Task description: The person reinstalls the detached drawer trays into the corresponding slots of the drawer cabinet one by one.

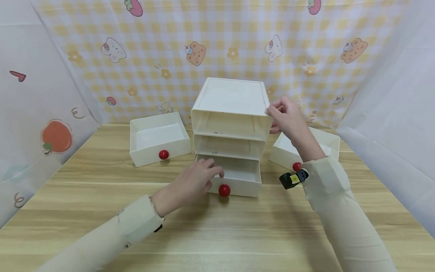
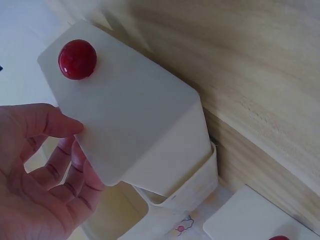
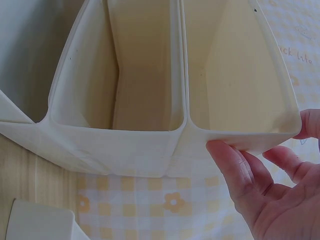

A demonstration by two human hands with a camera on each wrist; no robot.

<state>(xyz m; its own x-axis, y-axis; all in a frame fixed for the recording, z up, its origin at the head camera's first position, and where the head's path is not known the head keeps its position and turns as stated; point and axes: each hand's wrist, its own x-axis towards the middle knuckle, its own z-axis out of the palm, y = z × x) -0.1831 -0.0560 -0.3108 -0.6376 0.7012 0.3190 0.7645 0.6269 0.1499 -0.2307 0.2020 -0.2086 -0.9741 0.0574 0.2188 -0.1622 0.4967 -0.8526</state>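
Observation:
A white three-tier drawer cabinet [image 1: 234, 96] stands at the middle of the table. Its bottom drawer [image 1: 242, 187], with a red round knob [image 1: 224, 190], sticks partly out; the two upper slots hold no drawers. With thumb outside and fingers curled behind, my left hand [image 1: 193, 183] pinches the top edge of that drawer's front panel [image 2: 125, 100]. My right hand [image 1: 289, 117] grips the cabinet's upper right front corner, thumb and fingers on its outer faces. In the right wrist view, these fingertips [image 3: 217, 145] touch the outside of the top compartment [image 3: 235, 65].
One loose white drawer [image 1: 159, 138] with a red knob lies left of the cabinet. Another loose drawer [image 1: 326, 141] lies on the right, partly behind my right forearm. A yellow checked cloth [image 1: 231, 37] hangs behind the wooden table [image 1: 238, 234].

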